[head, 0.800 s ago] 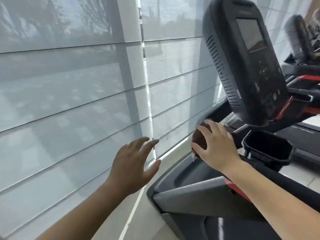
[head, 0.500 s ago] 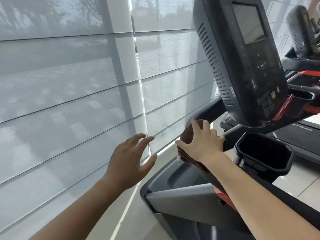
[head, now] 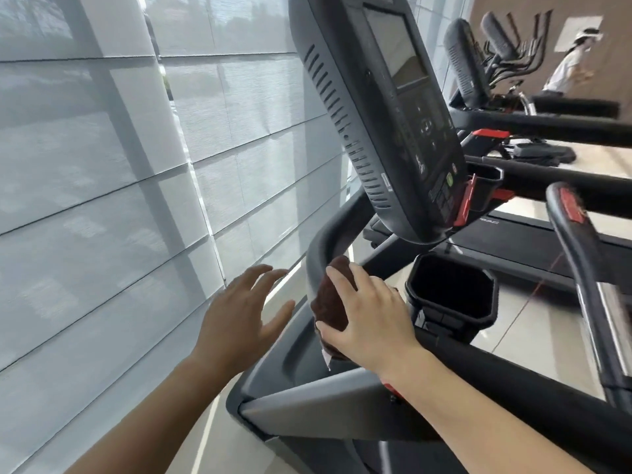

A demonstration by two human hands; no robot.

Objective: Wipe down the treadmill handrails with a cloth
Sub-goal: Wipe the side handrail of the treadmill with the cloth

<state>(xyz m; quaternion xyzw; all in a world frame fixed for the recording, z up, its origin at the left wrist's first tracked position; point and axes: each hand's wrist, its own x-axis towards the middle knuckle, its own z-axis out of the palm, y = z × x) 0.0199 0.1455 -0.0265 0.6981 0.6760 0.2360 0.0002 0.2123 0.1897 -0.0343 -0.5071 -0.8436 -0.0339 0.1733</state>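
The left hand (head: 239, 316) hovers with its fingers spread, holding nothing, in front of the pale ribbed window blind (head: 102, 200). Just to its right, the right hand (head: 369, 319) presses a dark brown, nubby cloth (head: 330, 302) around the curved black handrail (head: 328, 248), whose long axis rises from the hand up toward the console (head: 383, 114) above. Since half a second ago, the cloth sits slightly higher along the bend. Right of that hand sits a glossy black cup holder (head: 451, 289).
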